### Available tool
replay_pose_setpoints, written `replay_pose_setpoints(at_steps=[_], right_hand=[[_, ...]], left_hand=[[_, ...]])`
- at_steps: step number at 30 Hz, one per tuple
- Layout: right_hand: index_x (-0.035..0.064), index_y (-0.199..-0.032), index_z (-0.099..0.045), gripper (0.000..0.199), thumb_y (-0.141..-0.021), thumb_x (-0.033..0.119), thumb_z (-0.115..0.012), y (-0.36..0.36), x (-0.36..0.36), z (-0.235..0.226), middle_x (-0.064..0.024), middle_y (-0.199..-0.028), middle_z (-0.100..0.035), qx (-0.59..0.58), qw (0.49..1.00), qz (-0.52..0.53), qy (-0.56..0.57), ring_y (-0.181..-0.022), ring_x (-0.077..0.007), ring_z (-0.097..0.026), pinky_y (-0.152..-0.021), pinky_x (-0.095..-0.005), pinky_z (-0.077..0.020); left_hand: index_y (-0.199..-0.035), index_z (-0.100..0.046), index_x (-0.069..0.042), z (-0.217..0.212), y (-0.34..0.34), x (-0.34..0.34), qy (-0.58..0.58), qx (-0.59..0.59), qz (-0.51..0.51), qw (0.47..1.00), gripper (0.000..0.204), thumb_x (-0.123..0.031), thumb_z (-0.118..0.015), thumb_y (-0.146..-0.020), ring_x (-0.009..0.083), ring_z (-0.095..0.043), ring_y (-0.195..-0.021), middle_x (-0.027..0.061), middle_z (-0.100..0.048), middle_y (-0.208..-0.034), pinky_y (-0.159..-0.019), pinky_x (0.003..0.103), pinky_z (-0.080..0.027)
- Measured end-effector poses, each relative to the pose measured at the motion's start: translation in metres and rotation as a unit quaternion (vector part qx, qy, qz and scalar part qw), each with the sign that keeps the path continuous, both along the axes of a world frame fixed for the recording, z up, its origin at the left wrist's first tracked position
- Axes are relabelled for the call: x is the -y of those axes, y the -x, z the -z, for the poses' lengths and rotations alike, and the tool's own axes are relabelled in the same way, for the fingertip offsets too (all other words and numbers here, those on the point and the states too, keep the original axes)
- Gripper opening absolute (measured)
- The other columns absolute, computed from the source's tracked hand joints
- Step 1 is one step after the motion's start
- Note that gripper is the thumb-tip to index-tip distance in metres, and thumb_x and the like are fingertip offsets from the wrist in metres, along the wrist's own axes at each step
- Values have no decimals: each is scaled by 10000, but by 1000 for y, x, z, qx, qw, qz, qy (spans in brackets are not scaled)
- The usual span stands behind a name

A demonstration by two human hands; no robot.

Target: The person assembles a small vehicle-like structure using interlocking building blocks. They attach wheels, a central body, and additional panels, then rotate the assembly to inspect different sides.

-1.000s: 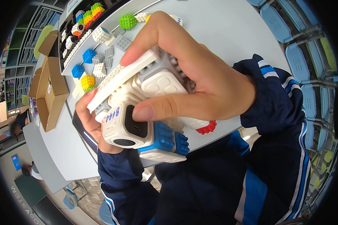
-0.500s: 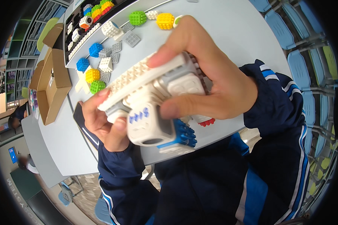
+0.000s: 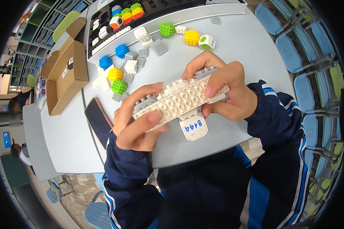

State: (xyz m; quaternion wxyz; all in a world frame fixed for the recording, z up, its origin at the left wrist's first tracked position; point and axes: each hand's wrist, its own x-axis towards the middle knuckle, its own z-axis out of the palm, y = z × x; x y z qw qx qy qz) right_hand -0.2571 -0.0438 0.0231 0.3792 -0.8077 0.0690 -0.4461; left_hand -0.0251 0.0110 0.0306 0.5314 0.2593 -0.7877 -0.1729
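Observation:
A white building-block assembly [image 3: 179, 100] is held over the table in front of me, its long studless plate with rows of round sockets facing up. Fingers of my left hand [image 3: 133, 124] close around its left end, the index fingertip on the plate. My right hand [image 3: 233, 89] grips the right end, thumb and fingers on both sides. Grey pieces show along the far edge. From the near side a white rounded block [image 3: 194, 130] with blue handwriting sticks out. The underside of the assembly is hidden.
Loose building bricks lie beyond my hands, including a green brick [image 3: 167, 29], a yellow brick [image 3: 192, 37] and a blue brick [image 3: 105, 62]. A black tray [image 3: 160, 19] of parts stands behind them. A phone [image 3: 97, 118] and an open cardboard box [image 3: 67, 86] are at left.
The assembly has been turned over, so the socketed plate now faces me and the blue and red parts are out of sight. My right hand has shifted to its right end.

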Motion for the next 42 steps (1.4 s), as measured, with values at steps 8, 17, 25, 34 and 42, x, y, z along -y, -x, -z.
replay_pose_setpoints(at_steps=[8, 17, 25, 34, 42], right_hand=[[134, -1127, -399, 470, -853, 349, -715, -2, -1, -12, -201, -1179, -488, -3, 999, 29, -41, -1065, -219, -512, -911, -352, -419], [87, -932, -521, 180, -981, 257, -490, -30, -9, -37, -14, -963, -600, 91, 938, 118, -314, -955, -82, -520, -862, -251, -396], [21, -869, -597, 90, -892, 108, -602, -53, -11, -58, -16, -822, -602, 246, 848, 130, -451, -778, -57, -516, -709, -208, -405], [63, -946, -572, 164, -870, 208, -567, -40, -2, -34, 2, -935, -571, 116, 931, 134, -321, -884, -80, -538, -795, -218, -402], [25, -833, -593, 60, -887, 50, -595, -37, 3, -45, 1, -785, -577, 115, 920, 145, -346, -739, -42, -497, -679, -192, -386]], left_hand=[[-1211, -420, -87, 4, 1, 1, -74, -62, 32, 995, 462, -85, -703, -846, 360, -566, -1135, 288, -552, -1201, -965, 448, -445], [-1187, -414, -90, -9, 22, 14, -250, -248, 35, 935, 330, -313, -510, -963, 252, -480, -1165, 216, -489, -1288, -1033, 393, -331], [-1016, -544, -66, -38, 40, 18, -358, -384, -67, 848, 220, -275, -521, -949, 175, -576, -1007, 114, -641, -1077, -910, 285, -405], [-1014, -553, -36, -35, 39, 19, -336, -364, -62, 867, 195, -136, -521, -849, 167, -568, -949, 117, -635, -1080, -869, 262, -415], [-945, -569, -38, -41, 37, 23, -385, -345, -77, 852, 171, -160, -497, -849, 119, -535, -872, 68, -631, -966, -806, 245, -406]])
